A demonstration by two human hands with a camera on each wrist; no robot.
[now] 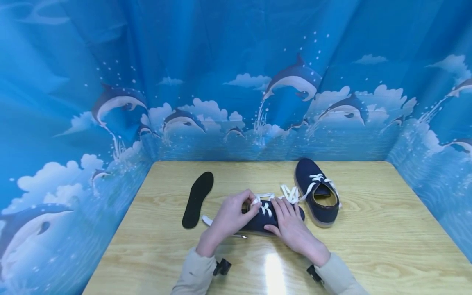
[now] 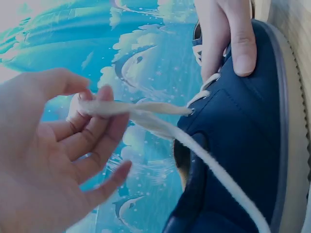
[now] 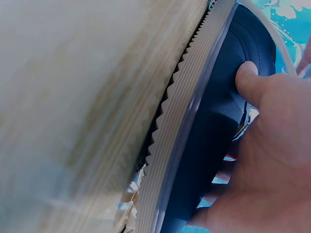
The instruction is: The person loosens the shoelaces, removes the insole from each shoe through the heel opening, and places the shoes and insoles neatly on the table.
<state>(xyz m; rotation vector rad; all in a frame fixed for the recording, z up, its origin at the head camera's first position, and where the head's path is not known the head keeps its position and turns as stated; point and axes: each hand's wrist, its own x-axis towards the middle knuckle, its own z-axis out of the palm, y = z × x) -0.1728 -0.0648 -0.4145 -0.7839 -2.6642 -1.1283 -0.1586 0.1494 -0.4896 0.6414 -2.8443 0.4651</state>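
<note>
A navy shoe with white laces lies on the table, its toe pointing right in the head view. My left hand pinches a white shoelace above the shoe's opening, thumb against fingertips. From the eyelets the lace runs taut to those fingers, and one length hangs down over the shoe's side in the left wrist view. My right hand grips the front of the shoe, thumb on the near side and fingers across the top. Parts of the toe and lacing are hidden under it.
A second navy shoe with white laces stands at the right, close to the first shoe's toe. A black insole lies at the left. Beside my left wrist are a white strip and a thin pen-like object. A dolphin-print curtain surrounds the table.
</note>
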